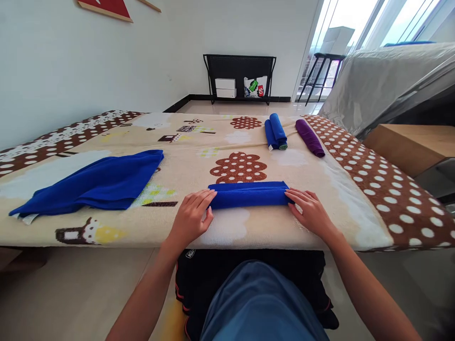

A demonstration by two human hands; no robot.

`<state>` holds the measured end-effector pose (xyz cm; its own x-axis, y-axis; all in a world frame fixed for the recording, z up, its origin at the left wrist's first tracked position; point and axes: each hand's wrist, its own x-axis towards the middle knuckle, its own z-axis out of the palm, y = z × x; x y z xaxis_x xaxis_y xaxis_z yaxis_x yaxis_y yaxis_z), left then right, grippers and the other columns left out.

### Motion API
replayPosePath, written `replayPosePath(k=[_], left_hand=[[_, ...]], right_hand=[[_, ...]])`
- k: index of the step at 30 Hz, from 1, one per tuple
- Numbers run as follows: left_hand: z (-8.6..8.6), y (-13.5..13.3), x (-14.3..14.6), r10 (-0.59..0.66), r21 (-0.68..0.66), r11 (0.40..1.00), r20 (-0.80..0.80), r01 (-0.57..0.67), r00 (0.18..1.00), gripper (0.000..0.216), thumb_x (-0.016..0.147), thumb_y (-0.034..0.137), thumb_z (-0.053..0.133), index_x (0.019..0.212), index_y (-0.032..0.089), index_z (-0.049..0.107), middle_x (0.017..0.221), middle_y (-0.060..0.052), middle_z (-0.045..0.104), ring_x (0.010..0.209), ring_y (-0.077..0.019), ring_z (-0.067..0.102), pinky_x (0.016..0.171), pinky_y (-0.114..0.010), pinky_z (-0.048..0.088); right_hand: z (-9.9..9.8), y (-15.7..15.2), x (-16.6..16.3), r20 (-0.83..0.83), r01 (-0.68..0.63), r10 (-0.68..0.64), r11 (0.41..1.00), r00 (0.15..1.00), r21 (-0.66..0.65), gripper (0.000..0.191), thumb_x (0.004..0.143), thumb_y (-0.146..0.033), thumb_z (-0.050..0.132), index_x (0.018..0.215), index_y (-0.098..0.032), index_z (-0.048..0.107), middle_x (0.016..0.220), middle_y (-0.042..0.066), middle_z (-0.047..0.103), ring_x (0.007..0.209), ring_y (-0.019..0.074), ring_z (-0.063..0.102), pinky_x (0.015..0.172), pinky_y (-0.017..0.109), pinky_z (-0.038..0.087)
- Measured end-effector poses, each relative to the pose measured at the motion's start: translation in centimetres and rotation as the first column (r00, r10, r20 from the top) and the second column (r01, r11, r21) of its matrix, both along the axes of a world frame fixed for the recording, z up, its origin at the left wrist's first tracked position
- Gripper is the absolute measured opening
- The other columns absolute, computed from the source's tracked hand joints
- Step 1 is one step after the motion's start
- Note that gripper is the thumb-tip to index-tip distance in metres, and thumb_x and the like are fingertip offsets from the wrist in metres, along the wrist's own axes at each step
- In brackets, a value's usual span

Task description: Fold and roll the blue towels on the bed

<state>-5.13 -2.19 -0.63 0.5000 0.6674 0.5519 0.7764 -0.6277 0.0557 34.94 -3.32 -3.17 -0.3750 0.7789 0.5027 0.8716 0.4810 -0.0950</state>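
Three finished at one o'clock: blue rolls (275,131), purple roll (310,138). Folded towel (249,194) at twelve, not yet rolled, ends touched by flat, spread left hand (194,215) and right hand (311,210). Loose towel (95,182) untouched at ten.

Counted in blue: one folded towel (249,195) between the left hand (192,215) and the right hand (311,213), one loose towel (95,182) beyond the left hand, two rolled towels (275,132) far ahead of the right hand. One purple roll (310,137) is counted beside them.
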Motion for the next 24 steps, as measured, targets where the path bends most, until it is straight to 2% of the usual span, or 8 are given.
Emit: replayPosePath(k=[4, 8, 13, 16, 18, 20, 24], left_hand=[[-1.3, 0.9, 0.8, 0.03, -0.177, 0.983, -0.043, -0.037, 0.999, 0.06, 0.087, 0.013, 0.048, 0.147, 0.018, 0.047, 0.148, -0.01, 0.055, 0.137, -0.0258, 0.051, 0.113, -0.043, 0.039], [-2.0, 2.6, 1.7, 0.116, -0.201, 0.973, -0.002, -0.114, 0.993, 0.057, 0.083, 0.009, 0.046, 0.139, 0.019, 0.055, 0.138, -0.01, 0.063, 0.128, -0.0271, 0.056, 0.108, -0.046, 0.039], [-0.4, 3.4, 1.8, 0.146, -0.192, 0.971, -0.009, -0.145, 0.989, 0.044, 0.08, 0.01, 0.049, 0.12, 0.016, 0.066, 0.117, -0.011, 0.071, 0.112, -0.0278, 0.062, 0.102, -0.045, 0.041], [0.8, 3.2, 1.9, 0.188, -0.217, 0.956, -0.074, -0.2, 0.979, 0.034, 0.081, 0.009, 0.047, 0.106, 0.016, 0.069, 0.106, -0.011, 0.074, 0.104, -0.0275, 0.065, 0.101, -0.046, 0.04], [1.4, 3.2, 2.9, 0.234, -0.177, 0.95, -0.14, -0.257, 0.962, 0.032, 0.083, 0.009, 0.044, 0.104, 0.015, 0.069, 0.106, -0.013, 0.073, 0.105, -0.0294, 0.065, 0.103, -0.049, 0.038], [1.8, 3.4, 4.7, 0.247, -0.123, 0.955, -0.173, -0.27, 0.953, 0.035, 0.085, 0.01, 0.044, 0.11, 0.014, 0.067, 0.113, -0.015, 0.071, 0.111, -0.031, 0.063, 0.107, -0.053, 0.034], [2.0, 3.8, 9.4, 0.036, -0.189, 0.979, -0.204, -0.075, 0.978, 0.048, 0.086, 0.017, 0.051, 0.133, 0.012, 0.057, 0.133, -0.016, 0.064, 0.126, -0.0283, 0.057, 0.11, -0.046, 0.035]], right_hand=[[-0.8, 1.1, -0.4, -0.038, 0.011, -0.011, 1.0, 0.999, -0.023, 0.044, 0.091, -0.018, 0.052, 0.135, -0.018, 0.059, 0.139, 0.007, 0.061, 0.131, 0.0227, 0.056, 0.108, 0.042, 0.041], [-0.1, 2.9, -0.9, -0.063, 0.032, -0.039, 0.994, 0.997, -0.109, 0.042, 0.083, -0.015, 0.054, 0.123, -0.018, 0.065, 0.126, 0.007, 0.068, 0.12, 0.0236, 0.062, 0.106, 0.041, 0.041], [2.3, 3.5, -1.3, -0.027, 0.088, -0.097, 0.969, 0.995, -0.23, 0.027, 0.082, -0.02, 0.053, 0.105, -0.017, 0.068, 0.101, 0.007, 0.072, 0.097, 0.0233, 0.064, 0.096, 0.039, 0.041], [2.9, 3.2, -1.9, 0.006, 0.096, -0.099, 0.949, 0.995, -0.299, 0.024, 0.087, -0.02, 0.047, 0.099, -0.017, 0.067, 0.097, 0.008, 0.071, 0.096, 0.0228, 0.062, 0.091, 0.037, 0.04], [2.9, 3.1, -2.8, 0.047, 0.139, -0.131, 0.951, 0.99, -0.276, 0.027, 0.088, -0.018, 0.045, 0.103, -0.016, 0.067, 0.101, 0.009, 0.071, 0.102, 0.0248, 0.06, 0.095, 0.039, 0.039], [2.8, 3.2, -4.2, 0.054, 0.145, -0.137, 0.966, 0.989, -0.215, 0.033, 0.088, -0.015, 0.045, 0.115, -0.015, 0.065, 0.113, 0.011, 0.069, 0.111, 0.0264, 0.058, 0.102, 0.043, 0.037], [2.5, 3.8, -8.2, -0.011, -0.037, 0.036, 0.986, 0.999, -0.16, 0.054, 0.086, -0.012, 0.048, 0.139, -0.015, 0.054, 0.139, 0.01, 0.059, 0.128, 0.0233, 0.052, 0.112, 0.04, 0.037]])
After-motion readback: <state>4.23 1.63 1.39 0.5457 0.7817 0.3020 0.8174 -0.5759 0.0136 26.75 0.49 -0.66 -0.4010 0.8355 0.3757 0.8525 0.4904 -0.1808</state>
